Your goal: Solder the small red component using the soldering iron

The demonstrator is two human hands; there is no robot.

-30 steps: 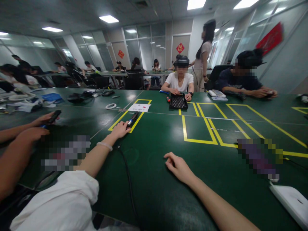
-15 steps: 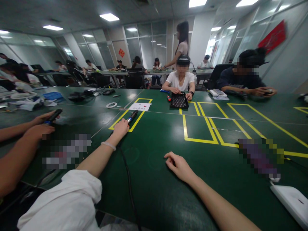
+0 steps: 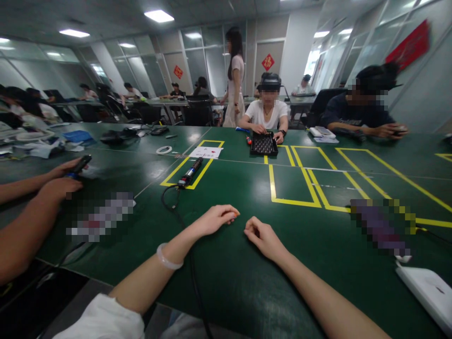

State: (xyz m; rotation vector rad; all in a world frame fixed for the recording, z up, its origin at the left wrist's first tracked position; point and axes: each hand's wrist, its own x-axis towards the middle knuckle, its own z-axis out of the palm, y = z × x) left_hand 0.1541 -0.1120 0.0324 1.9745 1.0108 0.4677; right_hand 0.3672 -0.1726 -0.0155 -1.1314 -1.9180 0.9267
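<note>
My left hand (image 3: 214, 219) rests on the green table (image 3: 226, 282), fingers drawn together, with a tiny orange spot at their tips. My right hand (image 3: 262, 237) lies close beside it, a small gap between them; its fingers are curled under with nothing visible in them. A black electric screwdriver (image 3: 190, 172) lies alone on a yellow tape line (image 3: 176, 173) beyond my left hand. Its black cable (image 3: 172, 200) loops back toward me and passes under my left forearm.
A co-worker's hands at the left hold a black tool (image 3: 79, 165). Opposite, a seated person handles a black tray (image 3: 263, 145). A white paper (image 3: 205, 152) and white ring (image 3: 164, 150) lie farther out. A white box (image 3: 425, 291) sits at the right. Yellow taped rectangles (image 3: 294, 203) mark the table.
My left hand has let go of the screwdriver and drawn back beside my right hand. The screwdriver stays on the tape line. A standing person at the back has walked left.
</note>
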